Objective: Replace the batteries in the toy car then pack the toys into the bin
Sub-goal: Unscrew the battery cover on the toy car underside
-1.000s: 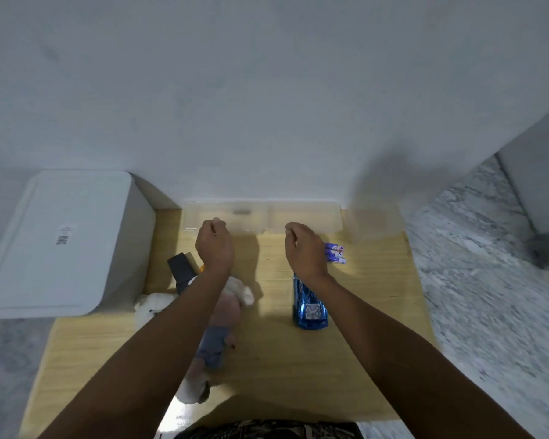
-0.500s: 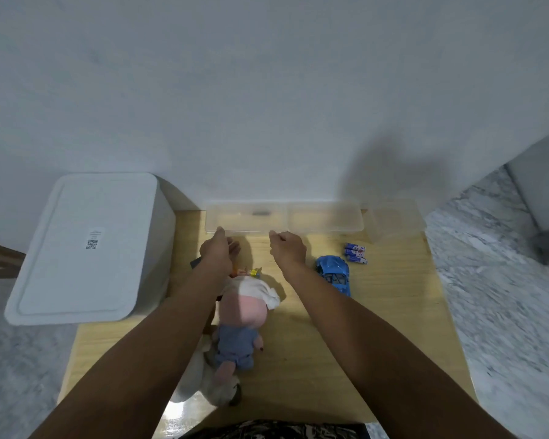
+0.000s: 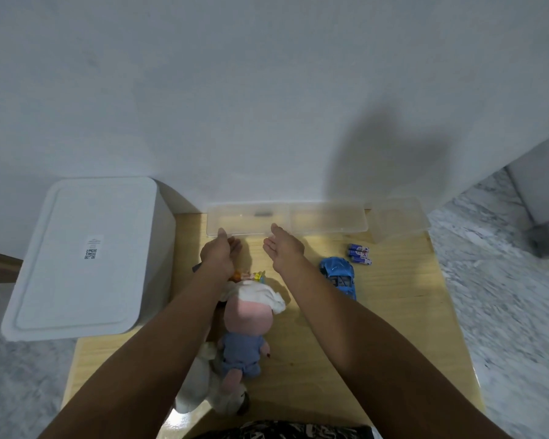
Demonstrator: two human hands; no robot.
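Both of my hands are out over the wooden table (image 3: 393, 312), fingers straight and relaxed, holding nothing. My left hand (image 3: 219, 258) has its fingertips at the near edge of the clear bin (image 3: 286, 218) against the wall; whether they touch it I cannot tell. My right hand (image 3: 284, 250) is just beside it, palm turned inward. The blue toy car (image 3: 338, 277) lies to the right of my right wrist, the batteries (image 3: 359, 254) just beyond it. A pink stuffed toy (image 3: 248, 324) lies between my forearms.
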